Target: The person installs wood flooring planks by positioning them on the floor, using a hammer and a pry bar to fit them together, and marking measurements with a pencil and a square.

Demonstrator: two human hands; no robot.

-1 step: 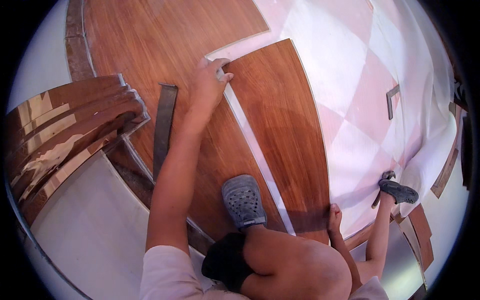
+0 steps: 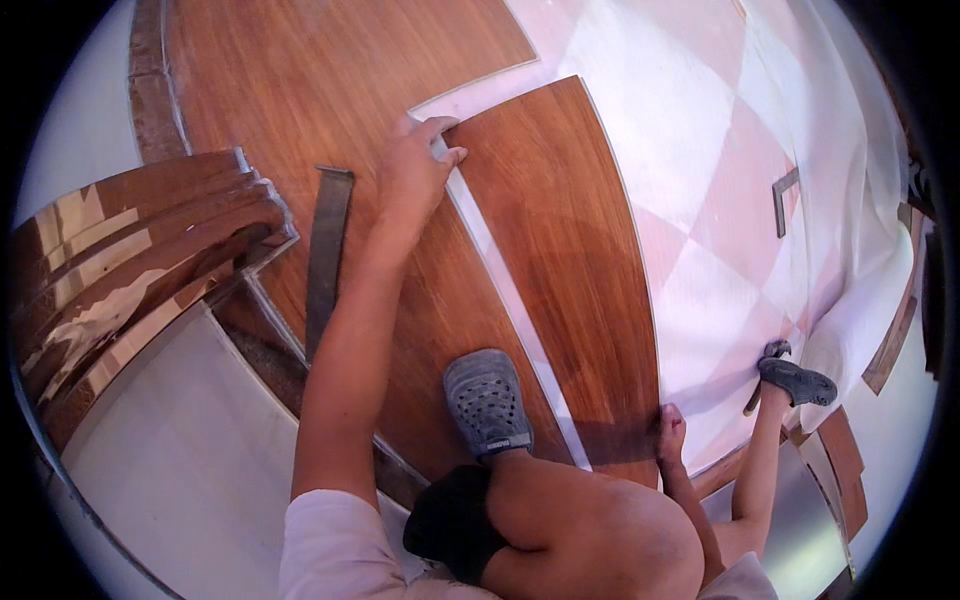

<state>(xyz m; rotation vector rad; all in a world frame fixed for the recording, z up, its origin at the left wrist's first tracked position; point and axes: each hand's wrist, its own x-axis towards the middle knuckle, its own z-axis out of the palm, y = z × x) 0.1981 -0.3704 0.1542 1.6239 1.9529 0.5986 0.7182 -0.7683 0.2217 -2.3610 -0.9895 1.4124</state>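
A brown wood-grain floor plank (image 2: 560, 250) lies at a slight angle beside the laid wood-grain flooring (image 2: 440, 300), and a pale strip shows between the two. My left hand (image 2: 412, 170) pinches the plank's far left corner between thumb and fingers. At the plank's near right edge is my right hand (image 2: 672, 435), its fingers curled in against that edge; part of its grip is hidden. A dark flat pry bar (image 2: 328, 255) with a bent end rests on the flooring left of my left forearm. My shoe (image 2: 488, 400) stands on the flooring near the gap.
Pink and white checkered sheeting (image 2: 700, 200) spreads to the right, with wrinkled clear film along its side. On it lie a dark metal square (image 2: 783, 203) and a hammer (image 2: 775, 350) beside my other shoe (image 2: 797, 382). Stacked glossy brown mouldings (image 2: 140, 260) stick in from the left.
My right hand has turned slightly at the plank's edge. The plank and my left hand look the same.
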